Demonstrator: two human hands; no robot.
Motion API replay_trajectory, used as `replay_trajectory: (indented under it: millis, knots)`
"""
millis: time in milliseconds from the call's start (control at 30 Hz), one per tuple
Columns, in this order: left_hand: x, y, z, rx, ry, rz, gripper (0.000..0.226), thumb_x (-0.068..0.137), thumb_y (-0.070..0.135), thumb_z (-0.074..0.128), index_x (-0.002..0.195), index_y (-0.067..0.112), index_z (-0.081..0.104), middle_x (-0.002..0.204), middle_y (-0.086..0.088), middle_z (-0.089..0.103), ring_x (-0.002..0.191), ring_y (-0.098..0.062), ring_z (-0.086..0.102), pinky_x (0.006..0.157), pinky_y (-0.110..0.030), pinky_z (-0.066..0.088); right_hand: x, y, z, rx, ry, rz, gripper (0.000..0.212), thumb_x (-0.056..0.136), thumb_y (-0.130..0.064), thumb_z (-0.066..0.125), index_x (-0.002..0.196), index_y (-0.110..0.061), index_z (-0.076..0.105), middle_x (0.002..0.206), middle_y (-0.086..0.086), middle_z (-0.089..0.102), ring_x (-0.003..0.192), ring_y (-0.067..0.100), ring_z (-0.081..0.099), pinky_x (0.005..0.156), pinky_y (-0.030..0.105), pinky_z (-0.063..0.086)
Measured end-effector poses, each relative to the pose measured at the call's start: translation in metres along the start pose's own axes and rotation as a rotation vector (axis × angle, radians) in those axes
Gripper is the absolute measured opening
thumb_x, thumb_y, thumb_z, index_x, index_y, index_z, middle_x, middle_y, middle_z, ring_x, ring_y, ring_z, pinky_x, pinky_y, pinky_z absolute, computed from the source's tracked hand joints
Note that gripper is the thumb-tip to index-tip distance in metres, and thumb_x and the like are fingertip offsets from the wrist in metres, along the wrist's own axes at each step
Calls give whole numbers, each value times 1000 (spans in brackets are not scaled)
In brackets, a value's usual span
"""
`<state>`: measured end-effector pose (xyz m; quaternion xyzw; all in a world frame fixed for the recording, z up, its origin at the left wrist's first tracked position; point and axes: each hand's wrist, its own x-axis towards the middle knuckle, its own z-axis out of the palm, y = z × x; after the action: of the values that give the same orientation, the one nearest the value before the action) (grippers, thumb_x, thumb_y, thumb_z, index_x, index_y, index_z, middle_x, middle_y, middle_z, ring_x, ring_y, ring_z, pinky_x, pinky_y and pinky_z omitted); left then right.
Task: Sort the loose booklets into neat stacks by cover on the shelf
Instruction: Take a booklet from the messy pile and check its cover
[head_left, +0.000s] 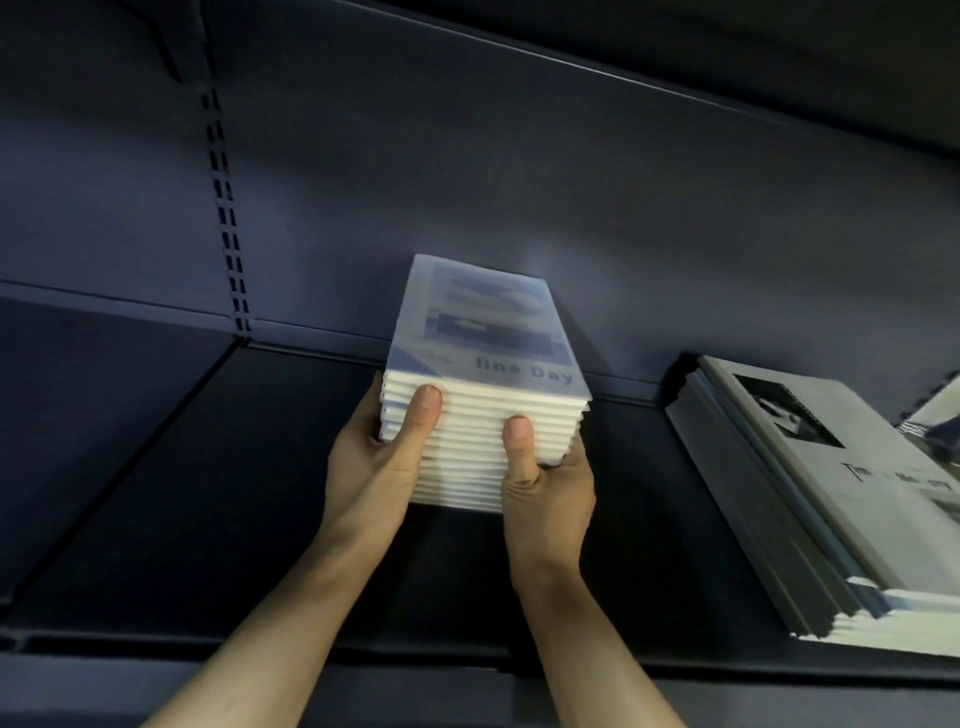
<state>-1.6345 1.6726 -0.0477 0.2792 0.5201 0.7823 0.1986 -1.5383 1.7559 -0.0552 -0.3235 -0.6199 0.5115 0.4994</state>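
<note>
We held the stack of pale blue booklets (483, 395) between both hands, near the back of the shelf (218, 493), about midway along it. Our left hand (374, 457) gripped its left side, thumb pressed on the white page edges; our right hand (545, 483) clamped the right side likewise. The other fingers were hidden behind. A grey stack (810, 488) lay at the shelf's right end, possibly slightly fanned.
</note>
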Motion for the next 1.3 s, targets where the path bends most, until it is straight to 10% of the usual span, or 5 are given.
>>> replay_trajectory:
  millis: [500, 633, 933, 1133, 1300]
  knots:
    - [7, -6, -2, 202, 36, 31, 68, 68, 76, 56, 125, 38, 58, 104, 26, 69, 97, 7, 64, 76, -10, 48, 3, 5, -4, -88, 18, -42, 31, 75, -59, 66, 99, -39, 60, 89, -21, 72, 89, -6, 67, 73, 7, 48]
    - [1, -3, -2, 114, -17, 107, 78, 80, 57, 63, 147, 28, 36, 123, 16, 64, 110, 3, 61, 85, -11, 50, -1, 3, -7, -59, -30, -78, 62, 85, -57, 68, 138, -30, 50, 122, -8, 67, 114, 3, 63, 95, 24, 53]
    - [7, -14, 0, 164, 11, 158, 63, 77, 59, 65, 129, 25, 57, 110, 14, 70, 104, -3, 66, 85, -19, 51, -3, -2, -5, -79, 13, -113, 50, 83, -50, 59, 121, -17, 61, 87, -20, 65, 81, -23, 59, 68, -2, 41]
    - [3, -1, 0, 192, 74, 250, 78, 85, 52, 64, 151, 30, 29, 146, 10, 46, 134, -8, 45, 108, -36, 42, -4, -8, -2, 29, 90, -187, 82, 89, -49, 64, 156, -23, 25, 149, -5, 48, 133, 2, 48, 106, 21, 44]
    - [11, -2, 4, 222, 61, 285, 67, 91, 53, 54, 151, 33, 30, 129, 21, 59, 121, -1, 55, 101, -28, 47, 13, -13, 10, 5, 171, -196, 35, 100, -35, 54, 128, -15, 61, 94, -19, 66, 87, -16, 62, 71, 1, 43]
